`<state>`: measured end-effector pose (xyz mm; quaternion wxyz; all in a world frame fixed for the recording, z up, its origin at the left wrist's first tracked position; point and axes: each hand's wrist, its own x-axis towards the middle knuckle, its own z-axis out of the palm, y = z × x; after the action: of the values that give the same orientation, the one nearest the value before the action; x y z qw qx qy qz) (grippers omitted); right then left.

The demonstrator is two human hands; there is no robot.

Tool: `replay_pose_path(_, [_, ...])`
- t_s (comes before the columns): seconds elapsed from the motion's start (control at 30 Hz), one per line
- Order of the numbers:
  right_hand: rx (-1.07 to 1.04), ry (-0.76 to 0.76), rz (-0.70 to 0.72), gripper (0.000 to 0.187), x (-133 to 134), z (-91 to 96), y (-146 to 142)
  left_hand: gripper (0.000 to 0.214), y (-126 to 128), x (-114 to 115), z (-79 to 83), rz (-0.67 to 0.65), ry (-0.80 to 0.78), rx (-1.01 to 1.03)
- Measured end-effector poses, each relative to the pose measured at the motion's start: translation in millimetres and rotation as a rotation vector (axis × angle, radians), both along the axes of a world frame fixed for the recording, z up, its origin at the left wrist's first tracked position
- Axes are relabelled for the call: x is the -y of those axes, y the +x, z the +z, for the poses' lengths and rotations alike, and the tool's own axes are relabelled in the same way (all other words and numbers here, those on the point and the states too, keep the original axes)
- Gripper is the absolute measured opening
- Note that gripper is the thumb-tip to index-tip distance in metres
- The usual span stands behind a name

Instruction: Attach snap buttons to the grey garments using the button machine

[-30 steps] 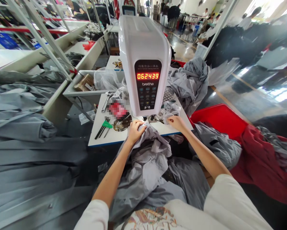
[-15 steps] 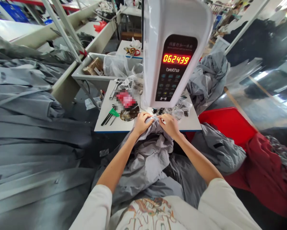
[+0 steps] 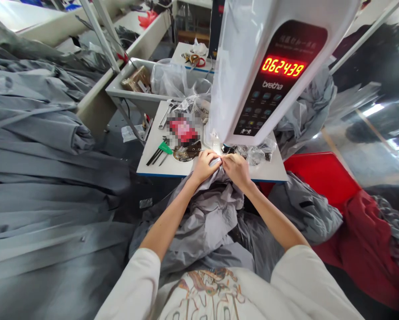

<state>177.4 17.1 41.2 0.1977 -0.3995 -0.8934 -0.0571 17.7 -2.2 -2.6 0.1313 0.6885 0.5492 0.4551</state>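
A grey garment [image 3: 215, 213] spills from the table's front edge down over my lap. My left hand [image 3: 206, 165] pinches its upper edge, the fingers closed on the cloth. Close beside it, almost touching, my right hand [image 3: 235, 169] is closed on the same edge. Both hands are at the foot of a tall white machine [image 3: 232, 89] with a lit red number display [image 3: 284, 67]. A small light shines on the machine just behind my fingertips. My fingers hide the exact spot of cloth between them.
On the white tabletop [image 3: 146, 164] lie black hex keys with a green holder [image 3: 165, 148], a wrench [image 3: 166, 114], a blurred red item [image 3: 184, 129] and plastic bags [image 3: 255, 153]. Grey cloth heaps [image 3: 52, 178] fill the left. A red bin [image 3: 322, 175] stands at right.
My view has shifted, so the machine looks larger and farther right. My hands have drawn closer together on the garment's edge. The display number is the same.
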Motion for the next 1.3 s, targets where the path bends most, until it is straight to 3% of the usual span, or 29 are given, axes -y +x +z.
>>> replay_pose_path(0.2, [0.026, 0.001, 0.052, 0.031, 16.3, 3.3, 4.9, 0.016, 0.0, 1.3, 1.0, 0.009, 0.014, 0.003])
replay_pose_path(0.33, [-0.182, -0.056, 0.037, 0.029, 15.5, 3.0, 7.0, 0.017, 0.4, 2.1, 1.1, 0.007, 0.023, 0.009])
replay_pose_path(0.5, [-0.560, -0.284, 0.027, 0.019, -3.9, 0.1, -3.1, 0.015, 0.2, 1.0, -0.6, 0.003, 0.019, 0.002])
replay_pose_path(0.63, [-0.670, -0.407, 0.052, 0.021, -12.8, -6.5, -9.6, 0.016, -0.2, 0.2, -1.3, -0.002, -0.010, -0.002])
replay_pose_path(0.9, [-0.860, -0.698, -0.098, 0.026, -13.6, -19.7, -4.8, 0.017, -0.3, 0.9, 1.4, -0.012, -0.024, 0.002])
replay_pose_path(1.03, [-0.799, -0.660, -0.111, 0.025, -14.0, -18.3, -6.6, 0.016, -0.5, 0.6, 1.8, -0.017, -0.016, 0.000])
replay_pose_path(1.17, [-0.740, -0.504, -0.089, 0.027, -17.0, -5.4, -2.8, 0.015, -0.2, -0.1, 1.9, -0.013, -0.017, 0.013])
replay_pose_path(1.3, [-0.693, -0.317, -0.244, 0.026, -32.1, 14.8, 20.1, 0.019, -0.1, -0.1, 2.6, -0.011, -0.025, 0.020])
